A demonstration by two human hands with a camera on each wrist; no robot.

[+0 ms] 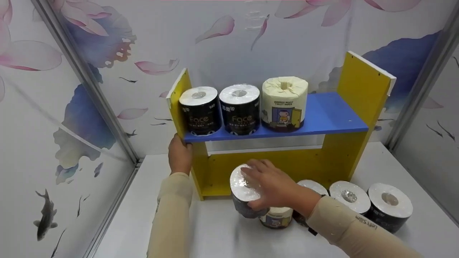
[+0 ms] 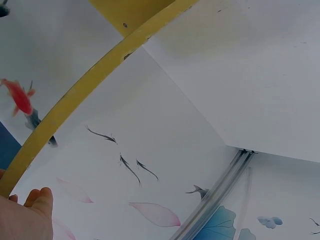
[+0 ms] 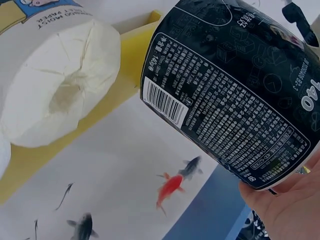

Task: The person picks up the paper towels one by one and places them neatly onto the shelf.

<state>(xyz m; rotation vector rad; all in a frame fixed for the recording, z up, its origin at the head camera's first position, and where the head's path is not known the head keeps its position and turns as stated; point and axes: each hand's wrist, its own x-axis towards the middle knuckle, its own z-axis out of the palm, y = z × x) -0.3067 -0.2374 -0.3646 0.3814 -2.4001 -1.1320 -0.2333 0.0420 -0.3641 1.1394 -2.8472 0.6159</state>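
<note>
My left hand [image 1: 180, 154] grips the left side panel [image 1: 200, 173] of a yellow and blue shelf, just under the blue board [image 1: 330, 111]. The left wrist view shows that hand [image 2: 29, 217] around the panel's yellow edge [image 2: 75, 100]. In my right hand [image 1: 274, 184] is a black-wrapped toilet roll [image 1: 247, 206], tilted and held off the table in front of the shelf. Its printed side with a barcode [image 3: 165, 100] faces the right wrist camera. On the blue board's left part stand two black-wrapped rolls [image 1: 202, 116] and a cream-wrapped roll [image 1: 285, 102].
On the white table [image 1: 211, 233], a cream-wrapped roll [image 1: 276, 218] stands below my right hand. Several black-wrapped rolls [image 1: 391, 200] line the right, partly hidden by my forearm. The shelf's right side panel [image 1: 362, 82] rises above the board. Patterned walls [image 1: 161, 32] surround the table.
</note>
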